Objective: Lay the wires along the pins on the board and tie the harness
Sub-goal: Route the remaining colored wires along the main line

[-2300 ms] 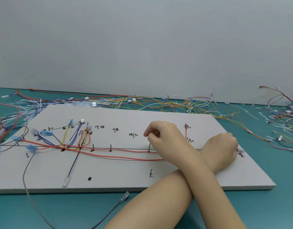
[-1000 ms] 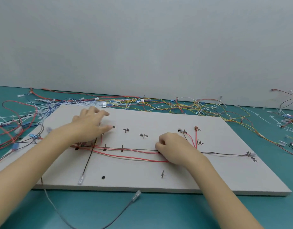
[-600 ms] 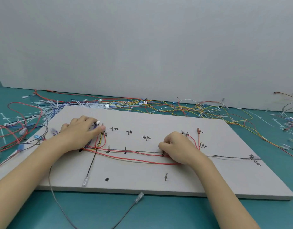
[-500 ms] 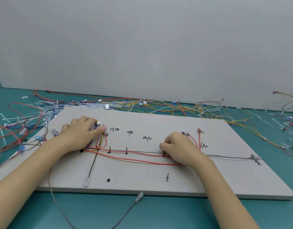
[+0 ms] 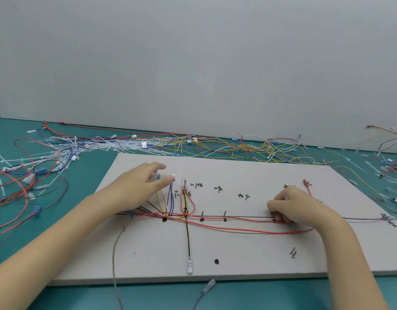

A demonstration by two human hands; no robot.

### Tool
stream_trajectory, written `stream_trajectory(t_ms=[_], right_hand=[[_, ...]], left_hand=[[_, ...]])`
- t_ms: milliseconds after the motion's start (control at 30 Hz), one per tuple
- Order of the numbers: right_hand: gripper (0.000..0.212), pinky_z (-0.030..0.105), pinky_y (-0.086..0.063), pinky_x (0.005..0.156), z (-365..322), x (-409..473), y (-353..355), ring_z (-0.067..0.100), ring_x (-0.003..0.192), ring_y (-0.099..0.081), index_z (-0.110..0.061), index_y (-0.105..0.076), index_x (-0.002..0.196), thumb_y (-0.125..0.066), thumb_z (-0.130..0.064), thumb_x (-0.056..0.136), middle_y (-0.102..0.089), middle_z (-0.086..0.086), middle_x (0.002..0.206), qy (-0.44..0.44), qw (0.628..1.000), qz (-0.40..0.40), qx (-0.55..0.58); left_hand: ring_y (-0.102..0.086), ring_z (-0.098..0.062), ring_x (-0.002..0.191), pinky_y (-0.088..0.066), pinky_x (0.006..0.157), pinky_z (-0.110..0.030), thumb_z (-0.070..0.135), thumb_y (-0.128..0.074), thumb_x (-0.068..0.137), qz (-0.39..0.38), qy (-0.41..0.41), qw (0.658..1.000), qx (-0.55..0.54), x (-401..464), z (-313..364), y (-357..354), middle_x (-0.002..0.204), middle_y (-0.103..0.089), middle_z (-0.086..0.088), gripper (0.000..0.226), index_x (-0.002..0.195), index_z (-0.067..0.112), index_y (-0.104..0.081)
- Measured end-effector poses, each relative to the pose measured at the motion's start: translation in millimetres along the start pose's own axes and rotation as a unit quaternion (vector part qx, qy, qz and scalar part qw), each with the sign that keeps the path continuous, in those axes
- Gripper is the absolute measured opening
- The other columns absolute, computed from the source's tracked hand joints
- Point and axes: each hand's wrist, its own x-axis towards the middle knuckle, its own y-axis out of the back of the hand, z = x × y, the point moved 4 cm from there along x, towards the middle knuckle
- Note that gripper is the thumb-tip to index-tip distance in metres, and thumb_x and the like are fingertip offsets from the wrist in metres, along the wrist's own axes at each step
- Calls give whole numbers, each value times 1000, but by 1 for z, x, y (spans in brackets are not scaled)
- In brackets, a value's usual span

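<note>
Right hand (image 5: 292, 206) pinches the red wires (image 5: 226, 227) by a mid-board pin, left hand (image 5: 139, 186) spread loose over the connector ends, harness lying along the white board (image 5: 260, 253) — tug hard and that slack loop could jump its pins

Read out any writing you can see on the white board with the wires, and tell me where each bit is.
All writing is black handwritten marker on the flat white foam board.
"红" beside the upright red wire end at the far right.
"红", roughly, left of the red wire loop; the character to its right is unclear.
The three labels above the black trunk wire and the mark at its right end are too blurred to read.
</note>
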Motion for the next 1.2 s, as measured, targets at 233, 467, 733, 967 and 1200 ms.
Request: stream_trajectory(t_ms=[233,467,733,967,1200], right_hand=[[31,25,-33,52,-7,6,7,17,49,-41,-12,-48,54,-62,-21,80,-50,-2,50,23,987,151,44],[22,26,-33,52,-25,4,0,13,51,-41,-8,-57,59,-61,-15,80,-49,-4,52,83,972,208,73],[23,20,-29,47,-32,4,-12,5,47,-40,-12,-57,59,-61,-16,82,-48,-8,51,95,975,186,76],[26,24,-32,50,-42,2,-20,4,48,-41,-18,-56,56,-61,-17,81,-48,-9,48,109,975,180,76],[22,25,-36,51,-45,2,-23,12,51,-45,-14,-58,60,-60,-18,81,-52,-6,50,109,978,159,82]], left_hand=[[-48,-27,126,-37,104,-39,29,-47,99,115,46,992,26,67,-35,19,139,-51,-11,41,134,9,-52],[-34,-39,136,-31,111,-45,21,-44,102,76,103,988,84,128,-75,34,148,-37,-22,47,146,7,-35],[-41,-38,129,-35,106,-38,18,-51,98,63,100,984,129,148,-78,20,139,-49,-20,34,130,11,-59],[-54,-35,114,-46,95,-41,21,-72,85,99,89,975,177,149,-68,26,120,-63,-15,30,113,11,-68],[-59,-32,91,-46,81,-35,2,-58,85,235,31,971,39,138,-59,41,102,-64,-19,20,103,3,-67]])
